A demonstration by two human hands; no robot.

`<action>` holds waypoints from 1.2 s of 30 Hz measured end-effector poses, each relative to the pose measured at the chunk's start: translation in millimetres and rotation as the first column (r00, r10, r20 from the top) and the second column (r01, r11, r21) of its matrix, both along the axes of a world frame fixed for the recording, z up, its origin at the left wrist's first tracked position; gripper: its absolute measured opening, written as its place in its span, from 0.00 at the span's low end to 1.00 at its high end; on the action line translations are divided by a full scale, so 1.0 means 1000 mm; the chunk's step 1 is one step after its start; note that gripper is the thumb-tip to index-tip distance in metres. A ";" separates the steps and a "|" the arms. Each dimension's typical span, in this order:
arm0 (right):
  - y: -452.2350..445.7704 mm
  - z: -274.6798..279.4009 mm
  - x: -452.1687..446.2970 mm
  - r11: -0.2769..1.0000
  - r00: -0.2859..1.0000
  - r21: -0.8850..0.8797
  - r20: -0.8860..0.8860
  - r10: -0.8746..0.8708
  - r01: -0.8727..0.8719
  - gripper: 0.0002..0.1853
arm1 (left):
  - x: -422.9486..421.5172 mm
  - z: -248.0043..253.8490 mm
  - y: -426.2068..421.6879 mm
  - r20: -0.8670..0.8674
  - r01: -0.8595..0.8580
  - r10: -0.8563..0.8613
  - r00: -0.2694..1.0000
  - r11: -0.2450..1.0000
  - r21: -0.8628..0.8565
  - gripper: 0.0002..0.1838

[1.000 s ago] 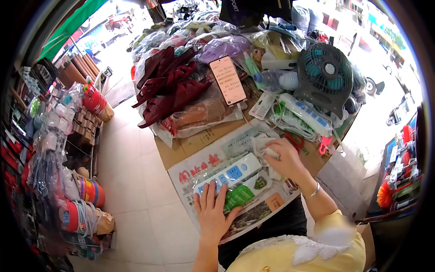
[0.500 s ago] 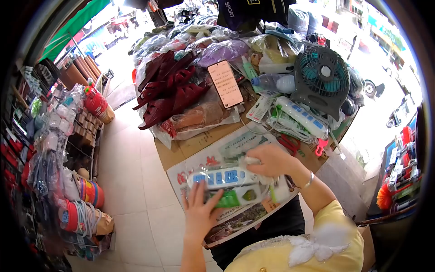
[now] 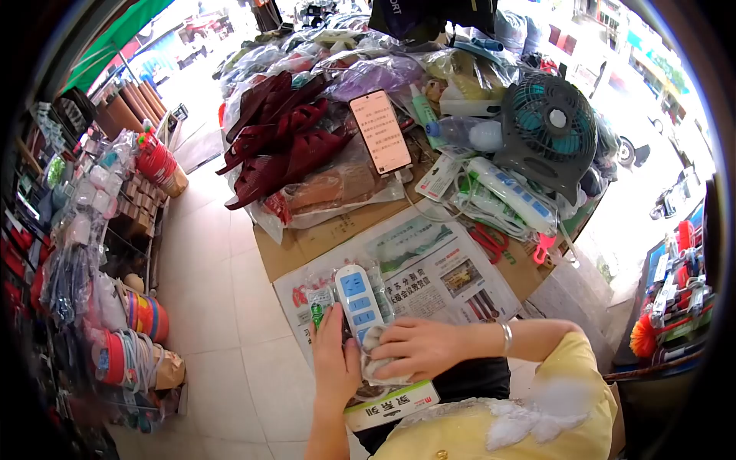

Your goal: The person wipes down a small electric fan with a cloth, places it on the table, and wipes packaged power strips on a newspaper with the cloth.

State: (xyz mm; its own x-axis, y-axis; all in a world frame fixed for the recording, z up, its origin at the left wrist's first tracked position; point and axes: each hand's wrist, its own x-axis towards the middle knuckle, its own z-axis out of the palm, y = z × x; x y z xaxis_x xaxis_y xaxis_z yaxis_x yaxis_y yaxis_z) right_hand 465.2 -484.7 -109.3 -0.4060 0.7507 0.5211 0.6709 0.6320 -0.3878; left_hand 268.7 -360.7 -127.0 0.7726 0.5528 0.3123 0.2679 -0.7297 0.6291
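A white power strip with blue socket faces (image 3: 359, 295) lies in clear plastic packaging on a spread newspaper (image 3: 418, 249), its long side pointing away from me. My left hand (image 3: 335, 354) grips the left side of the package, partly over a green label (image 3: 320, 307). My right hand (image 3: 414, 349) is closed over a crumpled whitish cloth (image 3: 374, 337), pressed on the near end of the strip. Its fingertips are partly hidden. A white and green printed card (image 3: 392, 406) shows at the near end of the package.
Beyond the newspaper lie a lit phone (image 3: 379, 132), dark red sandals (image 3: 295, 146), a second packaged power strip (image 3: 512, 195), red scissors (image 3: 489, 242), a plastic bottle (image 3: 460, 133) and a grey fan (image 3: 548, 126). Shelves of goods (image 3: 92, 222) stand at left.
The packaged strip has turned from crosswise to lengthwise and come nearer to me. My right hand has moved down and left to its near end, uncovering more newsprint.
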 end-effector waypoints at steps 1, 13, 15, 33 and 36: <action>0.010 -0.007 -0.001 0.997 0.988 0.014 0.131 0.076 -0.079 0.24 | -0.002 -0.004 0.002 0.066 0.023 -0.019 0.998 0.998 -0.059 0.34; 0.046 -0.016 0.015 0.984 0.985 -0.037 0.008 -0.171 0.171 0.23 | -0.002 -0.009 0.000 0.134 -0.095 0.110 0.985 0.989 -0.116 0.42; 0.024 -0.010 0.001 0.998 0.999 0.052 0.053 0.014 -0.017 0.25 | 0.000 -0.012 0.003 0.144 -0.058 0.071 0.987 0.994 -0.092 0.43; 0.032 -0.015 0.045 0.936 0.936 0.043 -0.040 -0.349 0.350 0.21 | 0.053 -0.006 0.059 0.097 0.475 -0.470 0.877 0.824 -0.309 0.56; 0.049 -0.009 0.078 0.799 0.805 0.114 -0.012 -0.594 0.591 0.20 | 0.054 0.002 0.058 0.013 0.430 -0.443 0.896 0.862 -0.267 0.56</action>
State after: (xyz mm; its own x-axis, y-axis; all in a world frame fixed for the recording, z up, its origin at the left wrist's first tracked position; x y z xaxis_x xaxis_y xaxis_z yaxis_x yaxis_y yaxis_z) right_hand 543.1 -435.9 -117.9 0.0862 0.7891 0.6082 0.9360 0.1449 -0.3207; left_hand 322.7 -302.4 -125.0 0.9637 0.2110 0.1635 -0.0065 -0.5939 0.8045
